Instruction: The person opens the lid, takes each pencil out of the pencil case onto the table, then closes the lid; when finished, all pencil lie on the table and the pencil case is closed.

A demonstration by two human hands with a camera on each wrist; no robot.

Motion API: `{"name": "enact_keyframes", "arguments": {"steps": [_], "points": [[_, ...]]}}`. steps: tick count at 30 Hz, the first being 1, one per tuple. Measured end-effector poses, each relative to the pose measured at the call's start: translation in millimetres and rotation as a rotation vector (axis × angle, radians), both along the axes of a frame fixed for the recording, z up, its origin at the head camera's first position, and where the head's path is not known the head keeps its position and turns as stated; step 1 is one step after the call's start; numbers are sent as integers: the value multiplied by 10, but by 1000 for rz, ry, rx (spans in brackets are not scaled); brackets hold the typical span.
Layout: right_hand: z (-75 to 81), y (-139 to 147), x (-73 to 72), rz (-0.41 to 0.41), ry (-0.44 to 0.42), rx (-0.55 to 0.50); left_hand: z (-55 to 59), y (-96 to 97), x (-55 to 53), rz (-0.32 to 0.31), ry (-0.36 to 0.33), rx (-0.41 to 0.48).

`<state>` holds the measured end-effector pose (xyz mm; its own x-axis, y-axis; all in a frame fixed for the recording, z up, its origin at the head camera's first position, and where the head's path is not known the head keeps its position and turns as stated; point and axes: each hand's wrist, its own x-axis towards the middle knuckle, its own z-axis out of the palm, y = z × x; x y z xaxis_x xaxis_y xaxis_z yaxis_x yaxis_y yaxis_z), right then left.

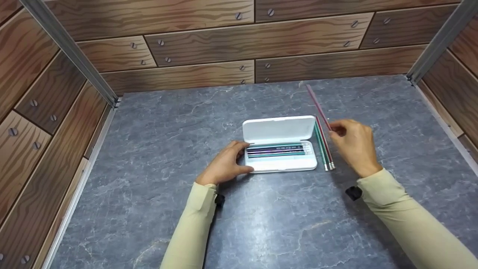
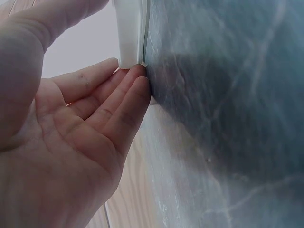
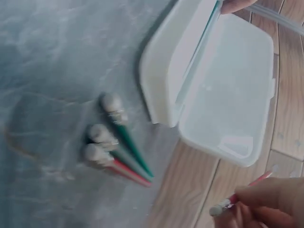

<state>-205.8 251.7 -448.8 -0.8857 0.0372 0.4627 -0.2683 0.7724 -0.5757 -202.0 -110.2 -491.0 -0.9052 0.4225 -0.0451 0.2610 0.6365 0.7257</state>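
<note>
A white plastic pencil case [image 1: 281, 165] lies on the table with its lid [image 1: 279, 130] raised at the back. Several dark, purple and teal pencils [image 1: 275, 151] lie side by side inside it. My left hand [image 1: 226, 163] holds the case by its left end, thumb at the front corner and fingers at the back; the left wrist view shows fingertips against the case wall [image 2: 129, 42]. To the right of the case, my right hand [image 1: 356, 144] pinches a red pencil [image 1: 317, 104] near its eraser end [image 3: 219, 208], the far end pointing away.
Three loose pencils [image 1: 323, 144], green and red among them, lie along the case's right side with their white erasers [image 3: 97, 153] toward me. The grey marbled table [image 1: 168, 149] is bounded by wood-patterned walls [image 1: 201, 48] at the back and both sides.
</note>
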Motion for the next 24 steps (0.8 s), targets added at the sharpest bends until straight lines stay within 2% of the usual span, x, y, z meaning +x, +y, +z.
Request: {"name": "enact_keyframes", "arguments": {"steps": [3, 8, 13, 19, 24], "points": [[-109, 109, -8, -18, -74, 17, -12, 6, 9, 4, -11, 0], [-272, 253, 19, 8, -218, 94, -26, 10, 13, 0, -23, -10], [-316, 300, 16, 19, -357, 124, -10, 4, -6, 3, -11, -8], [-299, 308, -25, 33, -440, 144, -8, -9, -6, 5, -7, 1], [-290, 285, -21, 41, -448, 156, -4, -15, 5, 6, -17, 3]]}}
